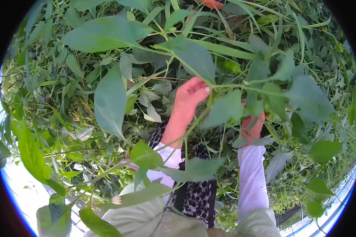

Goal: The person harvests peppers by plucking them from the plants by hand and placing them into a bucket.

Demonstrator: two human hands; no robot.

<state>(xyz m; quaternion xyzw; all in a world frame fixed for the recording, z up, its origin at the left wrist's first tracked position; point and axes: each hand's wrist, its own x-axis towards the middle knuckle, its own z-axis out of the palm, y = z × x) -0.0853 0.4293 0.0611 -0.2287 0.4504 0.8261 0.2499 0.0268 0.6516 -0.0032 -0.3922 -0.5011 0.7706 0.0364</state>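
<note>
My left hand reaches up among the pepper plants with its fingers curled and its thumb tip close against a thin green stem. A broad leaf overlaps the fingertips, so what they pinch is hidden. To the right, my right hand is inside the foliage, its fingers mostly covered by leaves. A green pepper hangs just above and between the two hands. Part of a red pepper shows at the top edge.
Large leaves on a long branch cross in front of my forearms. Dense plants and grass surround both hands. A patterned black-and-white cloth hangs near my body. Bright pale ground shows at the lower left.
</note>
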